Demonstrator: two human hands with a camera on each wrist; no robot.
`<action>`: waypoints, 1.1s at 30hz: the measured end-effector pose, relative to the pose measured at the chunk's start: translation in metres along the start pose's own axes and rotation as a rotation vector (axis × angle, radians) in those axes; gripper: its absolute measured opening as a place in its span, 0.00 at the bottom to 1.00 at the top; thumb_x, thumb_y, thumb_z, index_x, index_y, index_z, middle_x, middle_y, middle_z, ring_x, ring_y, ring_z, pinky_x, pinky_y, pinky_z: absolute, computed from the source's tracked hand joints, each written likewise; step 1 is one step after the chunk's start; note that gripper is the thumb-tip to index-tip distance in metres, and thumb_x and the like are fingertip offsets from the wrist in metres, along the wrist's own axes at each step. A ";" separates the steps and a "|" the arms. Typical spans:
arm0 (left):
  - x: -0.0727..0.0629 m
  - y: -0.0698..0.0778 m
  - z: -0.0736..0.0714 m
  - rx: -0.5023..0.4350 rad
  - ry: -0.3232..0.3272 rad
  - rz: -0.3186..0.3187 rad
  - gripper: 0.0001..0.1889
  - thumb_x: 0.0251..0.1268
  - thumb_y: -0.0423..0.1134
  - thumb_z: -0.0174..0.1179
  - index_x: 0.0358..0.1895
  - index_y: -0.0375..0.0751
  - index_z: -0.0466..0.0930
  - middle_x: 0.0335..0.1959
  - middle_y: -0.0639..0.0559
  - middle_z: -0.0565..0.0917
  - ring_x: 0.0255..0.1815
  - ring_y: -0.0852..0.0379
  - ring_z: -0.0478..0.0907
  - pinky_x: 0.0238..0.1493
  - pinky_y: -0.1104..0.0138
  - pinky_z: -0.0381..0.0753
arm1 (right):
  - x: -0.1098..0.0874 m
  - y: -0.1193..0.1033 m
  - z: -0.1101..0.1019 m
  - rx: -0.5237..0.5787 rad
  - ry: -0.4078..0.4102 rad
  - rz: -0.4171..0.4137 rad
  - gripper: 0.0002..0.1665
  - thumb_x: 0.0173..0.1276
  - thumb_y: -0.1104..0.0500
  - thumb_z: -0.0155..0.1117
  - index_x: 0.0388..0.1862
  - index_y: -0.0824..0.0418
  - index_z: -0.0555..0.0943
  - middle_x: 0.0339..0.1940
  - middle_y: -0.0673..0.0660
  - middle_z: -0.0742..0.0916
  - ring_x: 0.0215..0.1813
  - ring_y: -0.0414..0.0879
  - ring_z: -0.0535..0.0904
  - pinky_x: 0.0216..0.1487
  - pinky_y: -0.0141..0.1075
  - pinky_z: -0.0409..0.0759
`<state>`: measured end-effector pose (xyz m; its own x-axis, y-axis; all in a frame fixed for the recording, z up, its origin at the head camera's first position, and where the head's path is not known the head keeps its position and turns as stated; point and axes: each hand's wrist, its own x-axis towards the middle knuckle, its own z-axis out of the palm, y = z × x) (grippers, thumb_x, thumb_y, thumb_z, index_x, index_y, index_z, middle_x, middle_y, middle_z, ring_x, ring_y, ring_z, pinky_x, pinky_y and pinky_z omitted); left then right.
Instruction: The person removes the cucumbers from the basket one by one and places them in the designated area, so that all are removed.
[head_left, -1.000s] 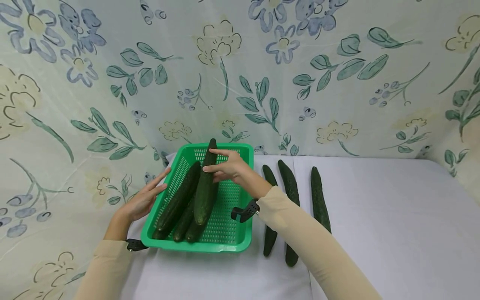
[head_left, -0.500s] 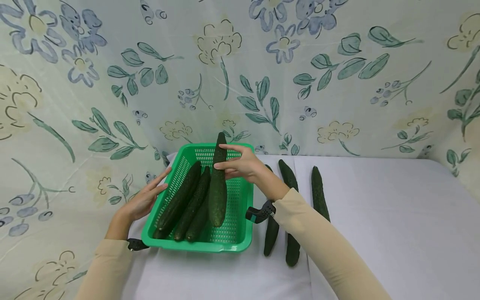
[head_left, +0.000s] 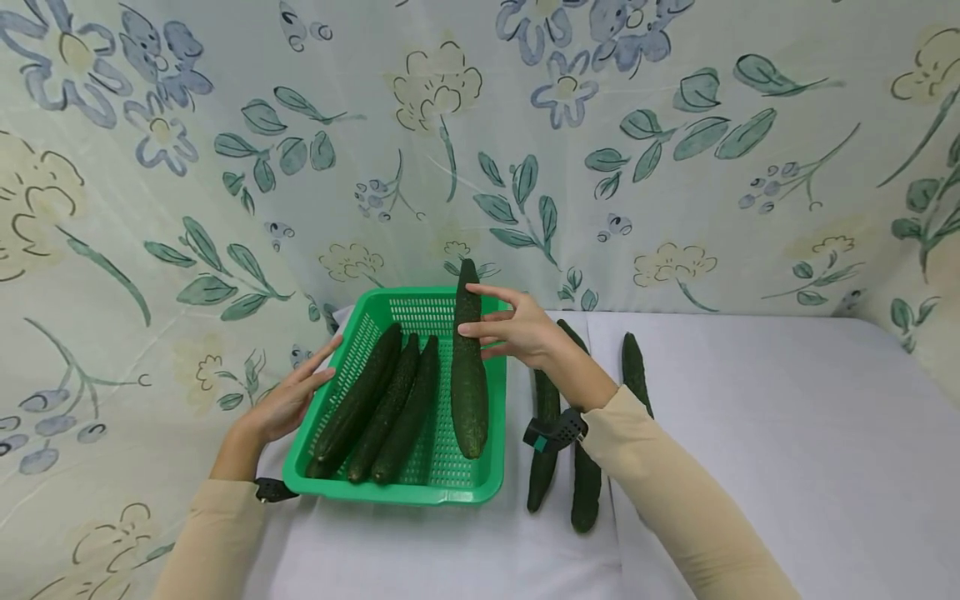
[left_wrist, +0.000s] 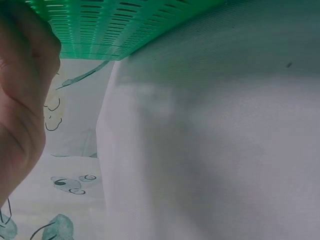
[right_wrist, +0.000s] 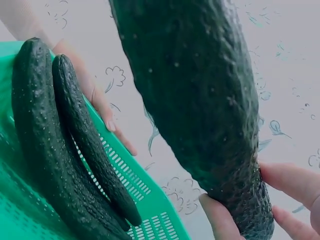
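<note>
In the head view my right hand (head_left: pixel 517 329) pinches a dark green cucumber (head_left: pixel 468 383) near its upper end, thumb on one side and fingers on the other. This cucumber hangs over the right part of a green plastic basket (head_left: pixel 491 492), its top end past the back rim. The right wrist view shows the held cucumber (right_wrist: pixel 195 90) close up, with fingertips (right_wrist: pixel 287 182) around its narrow end. Against the basket's left side, my left hand (head_left: pixel 281 408) rests with its fingers extended along the wall. Three cucumbers (head_left: pixel 356 400) lie side by side in the basket's left half.
Right of the basket, three more cucumbers lie on the white tablecloth (head_left: pixel 750 450): one (head_left: pixel 543 467) nearest the basket, one (head_left: pixel 585 492) beside it, partly behind my right arm, and another (head_left: pixel 633 367) farther right. A floral cloth (head_left: pixel 570 167) hangs behind and to the left.
My right hand has carried the cucumber rightward, away from the other cucumbers in the basket, uncovering them. The left hand and basket have stayed in place.
</note>
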<state>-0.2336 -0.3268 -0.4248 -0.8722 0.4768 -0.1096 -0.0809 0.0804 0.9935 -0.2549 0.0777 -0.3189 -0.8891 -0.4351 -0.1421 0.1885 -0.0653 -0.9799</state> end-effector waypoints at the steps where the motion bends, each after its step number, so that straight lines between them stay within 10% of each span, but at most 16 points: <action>1: 0.000 0.000 0.000 -0.001 0.000 0.000 0.31 0.86 0.43 0.35 0.82 0.66 0.34 0.78 0.39 0.47 0.61 0.58 0.75 0.53 0.59 0.81 | -0.002 0.000 -0.002 -0.002 0.000 0.000 0.41 0.68 0.69 0.67 0.77 0.49 0.68 0.72 0.71 0.66 0.55 0.64 0.79 0.42 0.46 0.85; 9: 0.001 0.002 0.002 -0.026 -0.001 -0.007 0.31 0.86 0.43 0.35 0.82 0.65 0.32 0.80 0.37 0.41 0.62 0.59 0.75 0.54 0.60 0.80 | -0.013 0.002 -0.021 -0.013 0.027 0.004 0.42 0.68 0.68 0.68 0.78 0.48 0.66 0.67 0.69 0.68 0.42 0.46 0.83 0.44 0.47 0.84; 25: 0.001 0.008 0.003 -0.052 0.006 -0.031 0.31 0.86 0.43 0.36 0.82 0.65 0.33 0.75 0.42 0.55 0.58 0.58 0.78 0.51 0.60 0.82 | -0.039 0.007 -0.067 -0.076 0.047 -0.012 0.43 0.70 0.68 0.65 0.80 0.52 0.61 0.51 0.63 0.76 0.37 0.44 0.80 0.39 0.42 0.84; 33: 0.002 0.008 0.003 -0.033 0.012 -0.025 0.32 0.86 0.43 0.35 0.82 0.63 0.32 0.79 0.38 0.47 0.61 0.59 0.76 0.53 0.60 0.80 | -0.048 0.014 -0.087 -0.095 0.056 -0.006 0.44 0.69 0.68 0.67 0.80 0.52 0.61 0.41 0.58 0.76 0.38 0.45 0.80 0.37 0.41 0.83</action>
<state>-0.2347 -0.3229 -0.4171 -0.8754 0.4644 -0.1341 -0.1185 0.0629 0.9910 -0.2461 0.1753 -0.3379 -0.9124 -0.3841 -0.1414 0.1453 0.0190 -0.9892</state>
